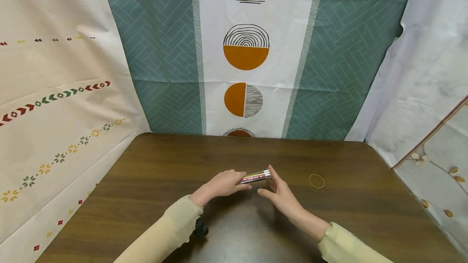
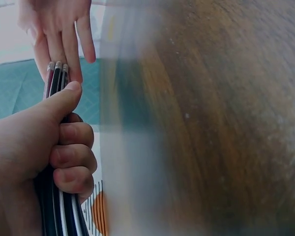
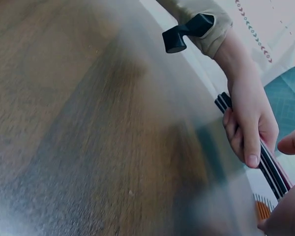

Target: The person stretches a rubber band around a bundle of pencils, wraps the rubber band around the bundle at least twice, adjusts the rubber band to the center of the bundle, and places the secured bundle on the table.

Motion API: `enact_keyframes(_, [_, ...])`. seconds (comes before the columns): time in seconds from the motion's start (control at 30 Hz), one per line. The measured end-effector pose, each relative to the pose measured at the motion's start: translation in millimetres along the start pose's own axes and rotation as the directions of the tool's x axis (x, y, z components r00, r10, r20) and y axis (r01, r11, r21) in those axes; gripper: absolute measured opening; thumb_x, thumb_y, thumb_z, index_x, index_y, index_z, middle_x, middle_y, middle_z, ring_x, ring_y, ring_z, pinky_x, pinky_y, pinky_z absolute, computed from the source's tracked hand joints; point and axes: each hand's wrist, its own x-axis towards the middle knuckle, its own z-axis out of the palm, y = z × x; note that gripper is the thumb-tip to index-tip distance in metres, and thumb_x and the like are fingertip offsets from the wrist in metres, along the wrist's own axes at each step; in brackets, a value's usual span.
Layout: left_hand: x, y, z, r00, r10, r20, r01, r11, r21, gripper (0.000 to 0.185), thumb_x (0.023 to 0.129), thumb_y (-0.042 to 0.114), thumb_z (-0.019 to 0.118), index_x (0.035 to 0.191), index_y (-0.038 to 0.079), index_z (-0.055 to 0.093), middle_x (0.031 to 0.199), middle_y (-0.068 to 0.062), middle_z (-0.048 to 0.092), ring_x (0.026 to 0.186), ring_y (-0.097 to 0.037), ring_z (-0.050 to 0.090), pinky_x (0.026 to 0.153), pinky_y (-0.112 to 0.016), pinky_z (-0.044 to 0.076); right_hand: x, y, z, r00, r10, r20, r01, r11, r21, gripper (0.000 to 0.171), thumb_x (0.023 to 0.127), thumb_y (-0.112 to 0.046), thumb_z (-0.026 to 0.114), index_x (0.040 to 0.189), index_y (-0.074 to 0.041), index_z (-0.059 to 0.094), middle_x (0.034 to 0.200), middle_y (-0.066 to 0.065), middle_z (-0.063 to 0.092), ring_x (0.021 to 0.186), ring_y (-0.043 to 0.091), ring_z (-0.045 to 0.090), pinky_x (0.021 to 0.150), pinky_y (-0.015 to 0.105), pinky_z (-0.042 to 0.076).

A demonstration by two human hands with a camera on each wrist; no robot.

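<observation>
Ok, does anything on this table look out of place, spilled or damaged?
Nothing stands out. The left hand grips a bundle of pencils held level above the wooden table, and the right hand rests its straight fingers against the pencil ends. A rubber band lies flat on the table, apart from both hands.

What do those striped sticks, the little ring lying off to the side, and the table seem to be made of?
The pencils look like painted wood with a glossy striped coat and metal-banded ends, though that is hard to confirm. The rubber band looks like thin tan elastic, lying limp. The table shows dark wood grain with a slight sheen, possibly laminate.
</observation>
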Motion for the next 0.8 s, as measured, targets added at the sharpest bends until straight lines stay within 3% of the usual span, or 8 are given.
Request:
enact_keyframes(0.23, [0.0, 0.2, 3.3, 1.000, 0.025, 0.019, -0.024, 0.999, -0.049, 0.028, 0.096, 0.037, 0.063, 0.095, 0.009, 0.064, 0.075, 0.004, 0.058, 0.061, -0.005, 0.046, 0.059, -0.021, 0.040, -2, 8, -7, 0.999, -0.008, 0.044, 0.010, 0.999, -0.035, 0.086, 0.092, -0.011, 0.066, 0.158, -0.002, 0.012, 0.163, 0.023, 0.014, 0.145, 0.045, 0.029, 0.115, 0.054, 0.030])
enact_keyframes(0.5, [1.0, -2.2, 5.4, 0.999, 0.030, 0.037, -0.029, 0.999, -0.033, 0.030, 0.095, 0.041, 0.063, 0.094, 0.011, 0.062, 0.076, 0.005, 0.058, 0.062, -0.005, 0.046, 0.060, -0.022, 0.040, -2, 15, -16, 0.997, -0.014, 0.082, 0.021, 0.996, -0.086, 0.083, 0.091, -0.010, 0.067, 0.157, -0.001, 0.017, 0.161, 0.025, 0.021, 0.144, 0.045, 0.032, 0.112, 0.053, 0.036])
enact_keyframes(0.8, [3.7, 0.1, 3.8, 0.997, 0.057, 0.048, -0.050, 0.990, -0.135, 0.030, 0.098, 0.046, 0.056, 0.108, 0.018, 0.055, 0.078, 0.007, 0.051, 0.062, -0.004, 0.045, 0.061, -0.020, 0.039, 0, 14, -21, 0.994, -0.043, 0.096, 0.053, 0.994, -0.100, 0.083, 0.092, -0.010, 0.066, 0.157, -0.001, 0.015, 0.162, 0.025, 0.018, 0.145, 0.044, 0.030, 0.112, 0.053, 0.037])
